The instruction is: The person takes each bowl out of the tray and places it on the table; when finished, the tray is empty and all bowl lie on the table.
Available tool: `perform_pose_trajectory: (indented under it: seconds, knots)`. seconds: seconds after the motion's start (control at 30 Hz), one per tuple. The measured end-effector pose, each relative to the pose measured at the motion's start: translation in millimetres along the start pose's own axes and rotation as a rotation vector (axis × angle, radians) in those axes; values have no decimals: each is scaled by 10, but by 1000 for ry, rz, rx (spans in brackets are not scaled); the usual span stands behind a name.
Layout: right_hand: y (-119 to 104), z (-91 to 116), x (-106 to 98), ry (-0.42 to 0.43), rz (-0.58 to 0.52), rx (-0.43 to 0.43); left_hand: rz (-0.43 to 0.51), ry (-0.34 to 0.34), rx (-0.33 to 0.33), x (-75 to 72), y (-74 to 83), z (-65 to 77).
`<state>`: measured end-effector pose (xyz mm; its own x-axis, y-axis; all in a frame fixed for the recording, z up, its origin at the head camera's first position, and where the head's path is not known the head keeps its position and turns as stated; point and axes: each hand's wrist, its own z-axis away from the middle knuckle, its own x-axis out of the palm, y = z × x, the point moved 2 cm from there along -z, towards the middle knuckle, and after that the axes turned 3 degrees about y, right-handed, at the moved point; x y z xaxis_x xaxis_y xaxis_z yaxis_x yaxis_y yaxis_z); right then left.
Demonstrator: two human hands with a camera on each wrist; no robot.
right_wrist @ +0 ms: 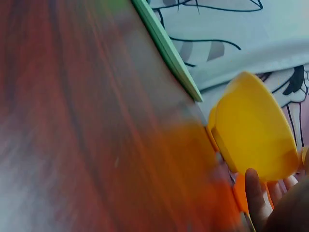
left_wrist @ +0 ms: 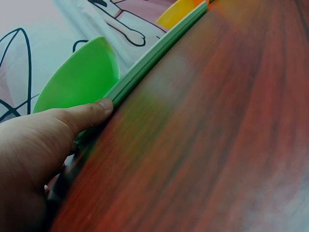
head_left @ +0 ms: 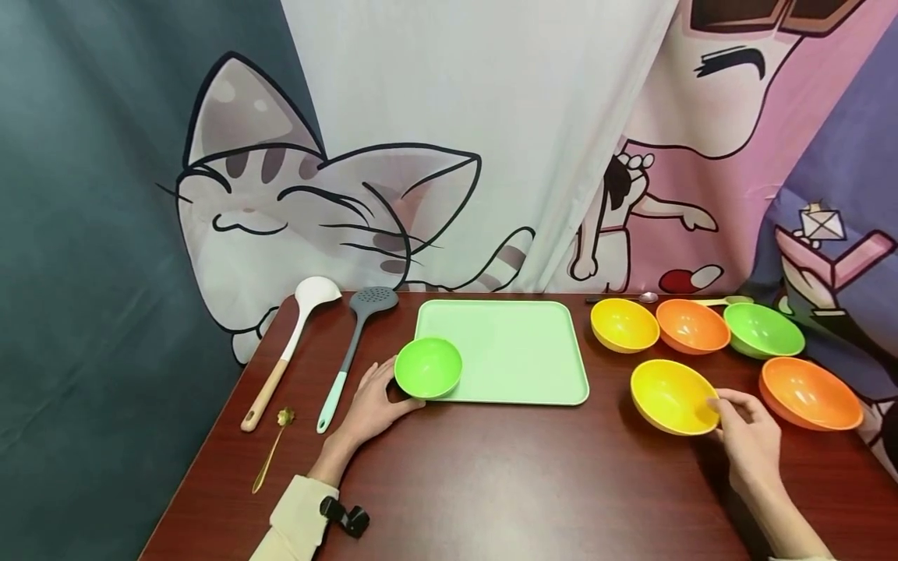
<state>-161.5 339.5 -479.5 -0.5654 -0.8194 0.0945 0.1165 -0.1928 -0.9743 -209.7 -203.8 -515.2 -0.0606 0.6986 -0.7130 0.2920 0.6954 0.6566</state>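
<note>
A small green bowl (head_left: pixel 428 368) sits over the front left corner of the pale green tray (head_left: pixel 515 351). My left hand (head_left: pixel 372 405) holds its left and near side between fingers and thumb; in the left wrist view the thumb (left_wrist: pixel 91 113) lies low along the bowl, by the tray's edge. On the right, my right hand (head_left: pixel 751 436) pinches the right rim of a yellow bowl (head_left: pixel 673 397), thumb at the inside. This bowl hangs slightly above the table; from the right wrist view its outer side (right_wrist: pixel 256 130) shows, with some fingers hidden behind it.
Behind the right hand stand another yellow bowl (head_left: pixel 624 326), an orange bowl (head_left: pixel 693 327) and a green bowl (head_left: pixel 763 330), with a second orange bowl (head_left: pixel 810 393) at right. A ladle (head_left: pixel 298 335), a slotted turner (head_left: pixel 354 343) and a small gold spoon (head_left: pixel 272 452) lie at left.
</note>
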Motion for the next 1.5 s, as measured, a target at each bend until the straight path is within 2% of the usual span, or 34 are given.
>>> perform_pose_trajectory:
  seconds: [0.2,0.33,0.53,0.77,0.97,1.13,1.3,1.5]
  knots:
    - [-38,-52,-215,199,-139,74,5,17,-6,-18,30,-17]
    - [-32,-107,-346,249,-195,133,10,18,4,-20,26,-3]
    - [5,-146,-483,255,-234,196,16,22,24,-6,5,22]
    - [52,-175,-463,243,-297,214,7,-2,-13,-1,-4,69]
    - [25,-217,-396,249,-378,166,-2,6,12,18,1,6]
    - [29,-225,-329,255,-398,137,-2,9,-7,3,-13,26]
    - [26,-229,-311,259,-426,100,-2,9,5,-6,-12,15]
    - [14,-200,-339,248,-426,121,1,-1,2,3,1,-15]
